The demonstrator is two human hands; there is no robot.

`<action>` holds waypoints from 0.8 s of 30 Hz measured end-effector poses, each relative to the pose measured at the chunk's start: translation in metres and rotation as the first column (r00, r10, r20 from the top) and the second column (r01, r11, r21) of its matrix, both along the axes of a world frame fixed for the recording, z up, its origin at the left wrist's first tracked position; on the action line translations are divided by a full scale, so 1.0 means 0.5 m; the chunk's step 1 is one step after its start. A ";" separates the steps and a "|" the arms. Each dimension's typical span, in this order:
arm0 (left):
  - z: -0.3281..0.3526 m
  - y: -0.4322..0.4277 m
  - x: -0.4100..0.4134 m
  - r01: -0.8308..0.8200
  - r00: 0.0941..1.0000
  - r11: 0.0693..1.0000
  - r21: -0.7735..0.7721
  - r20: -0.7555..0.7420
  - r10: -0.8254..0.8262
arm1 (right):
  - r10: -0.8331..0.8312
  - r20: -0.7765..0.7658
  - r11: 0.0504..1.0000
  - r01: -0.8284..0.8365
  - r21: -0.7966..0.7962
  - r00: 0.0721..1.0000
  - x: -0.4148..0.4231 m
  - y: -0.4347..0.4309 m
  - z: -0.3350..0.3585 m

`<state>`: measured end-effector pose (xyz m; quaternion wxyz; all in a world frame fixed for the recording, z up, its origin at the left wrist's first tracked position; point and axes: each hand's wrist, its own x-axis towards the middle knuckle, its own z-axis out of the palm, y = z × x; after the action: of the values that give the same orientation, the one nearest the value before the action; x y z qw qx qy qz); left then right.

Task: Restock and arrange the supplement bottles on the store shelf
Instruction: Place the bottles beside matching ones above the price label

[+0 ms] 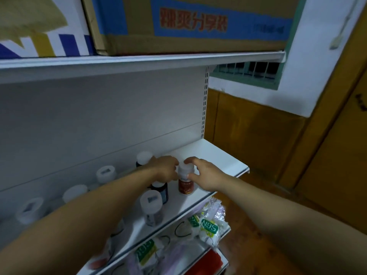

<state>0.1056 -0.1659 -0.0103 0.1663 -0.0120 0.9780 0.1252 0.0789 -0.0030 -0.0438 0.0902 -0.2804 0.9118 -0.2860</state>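
A white-capped bottle with a red-brown label stands upright on the white shelf, towards its right end. My left hand grips its cap from the left. My right hand curls round the cap from the right, thumb at the bottle's neck. Several more white-capped bottles stand to the left: a dark blue one under my left wrist, one near the front edge, one behind my left hand, others along the back. My forearms hide parts of the row.
A cardboard box and a white patterned box sit on the upper shelf. The shelf below holds bagged masks with green labels and something red. Wooden wall panelling stands to the right.
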 end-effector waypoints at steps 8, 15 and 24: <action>-0.010 0.015 0.004 -0.093 0.995 0.977 0.192 -0.027 0.100 | 0.110 0.018 0.975 -0.105 -0.196 0.994 -0.045 0.023 -0.002; 0.045 0.086 0.095 -0.090 0.908 0.721 0.687 -0.241 0.343 | 0.222 0.032 0.849 -0.177 -0.497 0.975 -0.052 0.053 0.123; 0.153 0.155 0.245 0.081 0.650 0.581 0.810 -0.485 0.585 | 0.430 -0.031 0.625 -0.322 -0.711 0.903 0.074 0.075 0.281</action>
<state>0.2279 -0.0886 0.0661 -0.2605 -0.0435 0.7913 0.5515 0.1162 0.0343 0.0968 0.0992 -0.4565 0.6458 -0.6039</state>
